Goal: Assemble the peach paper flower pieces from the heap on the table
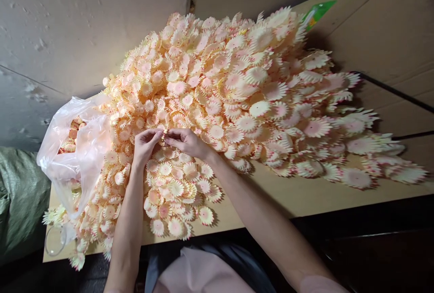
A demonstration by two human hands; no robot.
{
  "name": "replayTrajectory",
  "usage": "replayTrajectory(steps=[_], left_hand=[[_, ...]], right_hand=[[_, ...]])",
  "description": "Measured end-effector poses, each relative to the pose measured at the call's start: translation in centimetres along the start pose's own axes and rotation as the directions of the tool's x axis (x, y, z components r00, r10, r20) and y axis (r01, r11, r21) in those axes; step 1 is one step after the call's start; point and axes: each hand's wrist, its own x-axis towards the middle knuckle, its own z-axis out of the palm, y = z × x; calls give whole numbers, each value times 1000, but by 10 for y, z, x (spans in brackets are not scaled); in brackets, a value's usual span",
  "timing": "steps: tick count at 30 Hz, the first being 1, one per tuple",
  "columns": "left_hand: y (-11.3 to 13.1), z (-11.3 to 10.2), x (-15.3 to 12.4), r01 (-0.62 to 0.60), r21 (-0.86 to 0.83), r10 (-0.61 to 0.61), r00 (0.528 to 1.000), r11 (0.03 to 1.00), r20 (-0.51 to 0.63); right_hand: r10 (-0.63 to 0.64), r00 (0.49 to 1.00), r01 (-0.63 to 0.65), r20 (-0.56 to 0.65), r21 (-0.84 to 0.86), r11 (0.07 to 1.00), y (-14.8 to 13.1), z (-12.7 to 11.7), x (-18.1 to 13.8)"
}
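A big heap of cream and pink flower-shaped petal pieces covers a wooden table. My left hand and my right hand meet over the near part of the heap, fingertips pinched together on a small petal piece between them. Both forearms reach in from the bottom edge. Smaller petal pieces lie spread flat under my wrists. The exact shape of the held piece is hard to make out among the others.
A clear plastic bag with more small pieces lies at the left end of the table. A green sack sits left of it. A green label pokes out behind the heap. A concrete wall stands behind.
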Motion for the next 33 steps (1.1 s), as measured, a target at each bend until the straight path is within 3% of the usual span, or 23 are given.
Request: replayTrajectory(steps=[8,12,17,30,33], left_hand=[[24,9,-11,-40,204,44,999,978,-19],[18,8,-28,-41,197,65,991,979,-114],[7,2,-41,-68,215,102,983,974,-154],[10,-1,-42,-13,15,13,999,1000,-49],[9,-1,-42,-40,-53,34,994,998,-99]], right_hand=[[34,999,-35,-25,-26,999,-6,0,-1],[12,1000,-12,-9,-73,997,-9,2,-4],[41,999,-41,22,-10,999,-11,4,-7],[55,998,-56,19,40,998,-10,7,-8],[34,999,-33,-31,36,999,-13,7,-7]])
